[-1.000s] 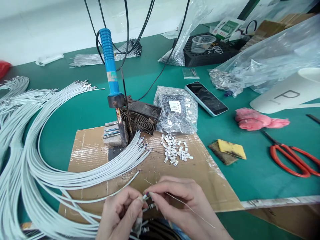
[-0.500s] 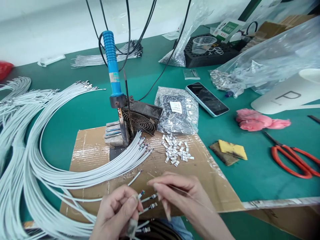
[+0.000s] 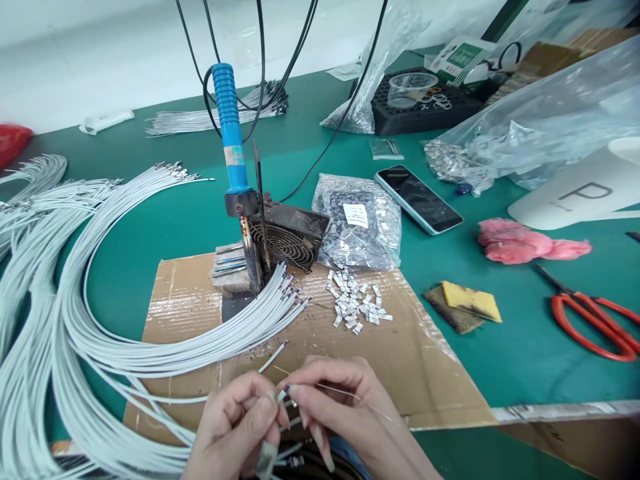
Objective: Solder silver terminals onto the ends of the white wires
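**Cable tip pinched at the cardboard's near side**

The left hand (image 3: pixel 245 420) pinches a white cable (image 3: pixel 282 395) just behind its coloured tip. The right hand (image 3: pixel 345 407) grasps a thin strand (image 3: pixel 340 391), fingertips at that tip — whether they also grip it, one cannot tell.

From the hands, a stretch of bare cardboard (image 3: pixel 370 380) reaches to the loose connectors (image 3: pixel 355 300) at 1 o'clock. The cardboard's corner and the bench's pale edge (image 3: pixel 570 409) lie toward 3, with green mat (image 3: pixel 460 360) between cardboard and scissors (image 3: pixel 595 320). Room is tight from 9 to 11: bundled cables (image 3: pixel 165 353) curve in there, their ends near the iron (image 3: pixel 229 127).

At 1 o'clock, beyond the connectors, a clear bag (image 3: pixel 340 247) holds many small pieces. Farther out, a black tray (image 3: pixel 420 125) carries a clear cup (image 3: pixel 407 93) and some rings (image 3: pixel 437 101). Toward 2, a big bag (image 3: pixel 550 110) lies slumped — silver parts (image 3: pixel 445 157) at its near end.
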Available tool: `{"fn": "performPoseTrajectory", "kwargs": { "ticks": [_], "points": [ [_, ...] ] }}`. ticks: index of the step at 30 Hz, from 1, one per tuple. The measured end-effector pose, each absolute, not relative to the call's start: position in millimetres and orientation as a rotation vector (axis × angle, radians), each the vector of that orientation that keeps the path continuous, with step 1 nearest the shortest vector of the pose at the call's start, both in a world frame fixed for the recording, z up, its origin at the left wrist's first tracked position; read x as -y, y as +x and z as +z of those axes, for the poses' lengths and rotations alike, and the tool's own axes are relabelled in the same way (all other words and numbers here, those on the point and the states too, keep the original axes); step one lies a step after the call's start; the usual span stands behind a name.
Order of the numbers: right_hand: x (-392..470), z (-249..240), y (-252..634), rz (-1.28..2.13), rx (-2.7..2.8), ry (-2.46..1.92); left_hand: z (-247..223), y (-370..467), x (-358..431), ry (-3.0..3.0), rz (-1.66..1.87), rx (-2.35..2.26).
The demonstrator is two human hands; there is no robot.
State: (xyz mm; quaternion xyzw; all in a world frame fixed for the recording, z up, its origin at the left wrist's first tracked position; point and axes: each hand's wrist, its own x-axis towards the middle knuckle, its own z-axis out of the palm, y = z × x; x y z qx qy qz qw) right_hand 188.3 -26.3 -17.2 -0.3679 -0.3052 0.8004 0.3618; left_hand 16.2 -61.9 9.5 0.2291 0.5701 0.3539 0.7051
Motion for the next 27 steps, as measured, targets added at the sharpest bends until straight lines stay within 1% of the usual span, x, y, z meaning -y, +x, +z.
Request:
{"fn": "performPoseTrajectory", "kwargs": {
  "ticks": [8,10,14,17,23,25,27],
  "points": [
    [21,-8,194,2.056,0.902,-0.922,14,10,60,0.605,0.723,-1.24],
    [19,-2,199,1.957,1.083,-0.955,17,11,59,0.62,0.715,-1.228],
    [14,8,208,1.634,1.559,-1.03,19,15,59,0.624,0.766,-1.261],
    [11,10,210,1.554,1.712,-1.009,19,16,59,0.67,0.801,-1.318],
    [9,11,209,1.62,1.597,-0.995,19,12,59,0.733,0.798,-1.342],
    [7,10,211,1.753,1.519,-0.976,20,12,59,0.757,0.769,-1.318],
    [3,8,215,2.003,1.417,-0.939,21,13,58,0.793,0.726,-1.279]
  ]
}}
